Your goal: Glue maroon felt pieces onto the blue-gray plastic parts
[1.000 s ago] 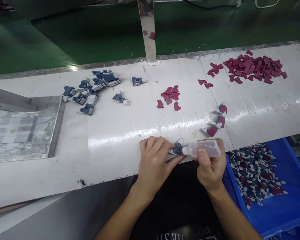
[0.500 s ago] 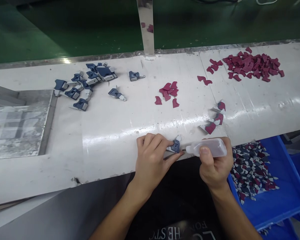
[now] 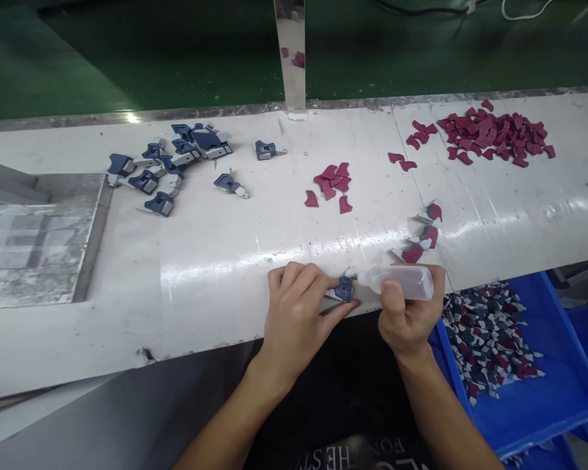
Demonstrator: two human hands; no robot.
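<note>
left hand (image 3: 301, 313) pinching a blue-grey piece (image 3: 343, 289) between thumb and fingers, right hand (image 3: 410, 313) closing around a squeeze bottle (image 3: 402, 282), nozzle pointing toward left fingertips

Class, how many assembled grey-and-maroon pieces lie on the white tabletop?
3, beyond the translucent squeeze bottle: a far piece, a middle piece, a near piece. The right hand may hide more.

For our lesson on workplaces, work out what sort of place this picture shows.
Probably a factory or workshop assembly bench: a large heap of matching maroon pieces on a long white worktop, a blue bin full of two-tone parts, and a squeeze bottle held to one part.
</note>
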